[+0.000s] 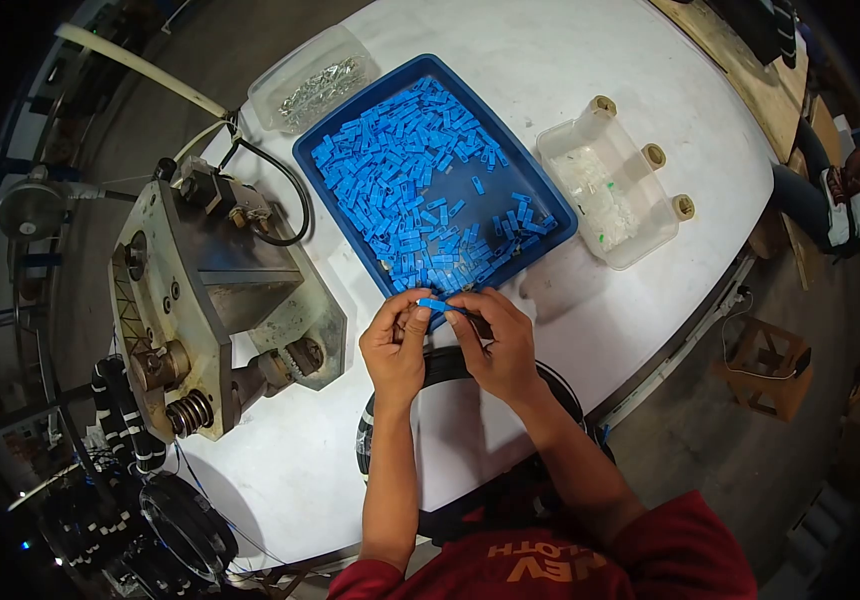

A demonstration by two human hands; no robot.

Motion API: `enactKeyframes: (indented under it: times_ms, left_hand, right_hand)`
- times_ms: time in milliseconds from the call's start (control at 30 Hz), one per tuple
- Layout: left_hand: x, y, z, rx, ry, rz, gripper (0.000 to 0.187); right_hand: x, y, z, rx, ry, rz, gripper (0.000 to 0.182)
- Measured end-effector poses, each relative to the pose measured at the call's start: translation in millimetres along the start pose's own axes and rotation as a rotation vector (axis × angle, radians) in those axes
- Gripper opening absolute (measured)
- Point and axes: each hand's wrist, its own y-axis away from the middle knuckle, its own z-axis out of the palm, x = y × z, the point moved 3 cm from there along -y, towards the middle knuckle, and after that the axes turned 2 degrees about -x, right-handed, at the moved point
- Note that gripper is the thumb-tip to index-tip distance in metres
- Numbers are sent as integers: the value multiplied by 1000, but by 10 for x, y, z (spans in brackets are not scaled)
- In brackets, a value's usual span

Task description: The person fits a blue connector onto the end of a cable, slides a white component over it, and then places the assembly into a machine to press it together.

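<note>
Between my two hands is a small blue plastic piece, with a pale bit at its left end. My left hand pinches its left end between thumb and fingers. My right hand is closed at its right end; something dark shows under those fingers, but I cannot make out its shape. Both hands are at the near edge of a dark blue tray, which holds a large heap of similar blue plastic pieces. A coil of black cable lies below my hands, partly hidden by my forearms.
A heavy metal machine stands to the left on the white table. Behind the tray's left corner sits a clear bin of small metal parts. On the right is a clear bin with whitish bits, three rolls along its side.
</note>
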Motion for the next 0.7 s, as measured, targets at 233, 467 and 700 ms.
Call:
enactKeyframes:
  times_ms: [233, 467, 700]
  left_hand:
    - [-14, -9, -14, 30, 63, 19, 21]
    - [-9, -10, -19, 27, 89, -7, 22]
    - [5, -5, -3, 2, 50, 0, 20]
  right_hand:
    - [-26, -27, -19, 19, -30, 26, 13]
    - [47, -3, 8, 32, -69, 33, 12]
    - [31, 7, -7, 24, -59, 36, 12]
